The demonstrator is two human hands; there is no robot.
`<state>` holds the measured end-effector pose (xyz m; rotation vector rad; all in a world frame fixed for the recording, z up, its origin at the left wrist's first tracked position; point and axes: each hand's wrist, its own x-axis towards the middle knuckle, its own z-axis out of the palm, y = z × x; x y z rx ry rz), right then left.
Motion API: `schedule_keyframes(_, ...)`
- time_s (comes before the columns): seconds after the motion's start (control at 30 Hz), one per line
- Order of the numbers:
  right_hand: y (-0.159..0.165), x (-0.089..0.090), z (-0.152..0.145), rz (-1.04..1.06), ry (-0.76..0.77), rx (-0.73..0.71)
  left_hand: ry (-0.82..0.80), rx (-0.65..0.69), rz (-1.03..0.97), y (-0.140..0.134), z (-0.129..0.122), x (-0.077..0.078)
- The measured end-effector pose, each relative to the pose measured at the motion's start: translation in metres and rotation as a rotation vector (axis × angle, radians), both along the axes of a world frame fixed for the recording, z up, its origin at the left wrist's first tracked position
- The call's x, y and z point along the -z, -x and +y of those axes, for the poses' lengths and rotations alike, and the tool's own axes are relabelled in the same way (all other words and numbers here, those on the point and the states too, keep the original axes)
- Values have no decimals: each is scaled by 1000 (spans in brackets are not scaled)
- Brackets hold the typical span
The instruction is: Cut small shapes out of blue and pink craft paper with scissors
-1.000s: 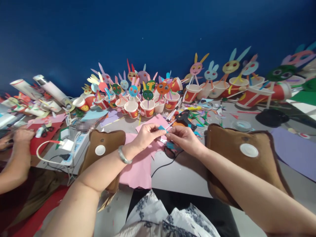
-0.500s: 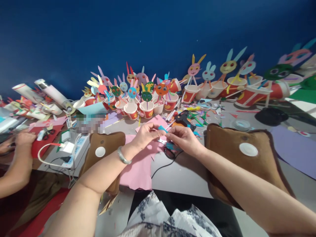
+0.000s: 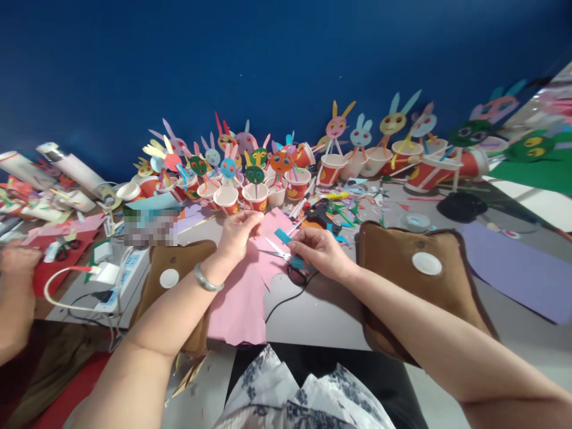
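Observation:
My right hand [image 3: 319, 249] pinches a small blue paper strip [image 3: 282, 236] between thumb and fingertips, its free end pointing left. Apart from it, my left hand [image 3: 241, 232] hovers over the pink paper [image 3: 239, 307] with thumb and fingers pressed together. Whatever may be in that pinch is too small to make out. Below the strip lies a pair of scissors [image 3: 280, 254], blades parted and pointing left over the pink paper. Their dark handle [image 3: 296, 274] sits just under my right hand, beside a bit of blue paper.
Paper cups [image 3: 226, 199] with paper rabbit figures line the blue wall. Brown cushions [image 3: 393, 298] flank my arms. A glue gun [image 3: 318, 214] and paper scraps lie behind my right hand. At left are a power strip [image 3: 129, 274] and another person's arm [image 3: 15, 298].
My hands have come apart: the left moved away to the left, while the right keeps the blue paper strip. The whole view has shifted slightly.

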<state>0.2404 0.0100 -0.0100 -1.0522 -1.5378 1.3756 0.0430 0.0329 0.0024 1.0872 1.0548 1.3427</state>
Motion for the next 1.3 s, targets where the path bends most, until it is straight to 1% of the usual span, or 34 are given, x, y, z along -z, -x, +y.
schedule_keyframes(0.03, 0, 0, 0, 11, -8, 27, 17, -6, -18, 0, 0, 0)
schedule_keyframes(0.07, 0, 1, 1, 17, -16, 50, 39, 26, -10, -1, -1, 0)
schedule_keyframes(0.17, 0, 2, 1, 7, -20, 61, 58, 232, 101, -8, -8, 5)
schedule_keyframes(0.2, 0, 2, 1, 5, -22, 49, 48, 278, 141, -10, -12, 7)
schedule_keyframes(0.27, 0, 1, 1, 11, -25, 20, 29, 313, 200, -14, -17, 7)
schedule_keyframes(0.4, -1, 0, 1, 17, -37, -17, 43, 269, 207, -11, -15, 3)
schedule_keyframes(0.47, -1, 1, 1, 16, -37, -13, 45, 190, 149, -6, -10, 2)
schedule_keyframes(0.57, -2, 3, 2, 20, -20, 22, 13, 33, 21, 1, -1, 1)
schedule_keyframes(0.6, -2, 4, 2, 24, -19, 35, 8, 17, -5, 1, 0, 2)
schedule_keyframes(0.67, -2, 4, 3, 33, -23, 52, 25, 72, 1, -1, -2, 3)
schedule_keyframes(0.73, -1, 4, 2, 36, -26, 48, 64, 187, 65, -7, -8, 4)
schedule_keyframes(0.8, -1, 3, 2, 33, -19, 30, 64, 268, 140, -12, -15, 3)
schedule_keyframes(0.87, -1, 2, 1, 33, -12, 13, 50, 286, 181, -15, -19, 2)
schedule_keyframes(0.97, -1, 0, 0, 39, -5, -2, 45, 221, 155, -10, -15, 0)
schedule_keyframes(1.1, -1, 0, 0, 38, 9, 20, 18, 59, 28, -1, -3, -1)
schedule_keyframes(1.17, -1, 1, 0, 43, 13, 51, 15, 49, -8, -1, -2, 0)
schedule_keyframes(1.2, -1, 1, 0, 42, 15, 64, 26, 91, 2, -2, -3, 2)
schedule_keyframes(1.3, -1, 2, 1, 15, 8, 64, 34, 287, 71, -10, -11, 8)
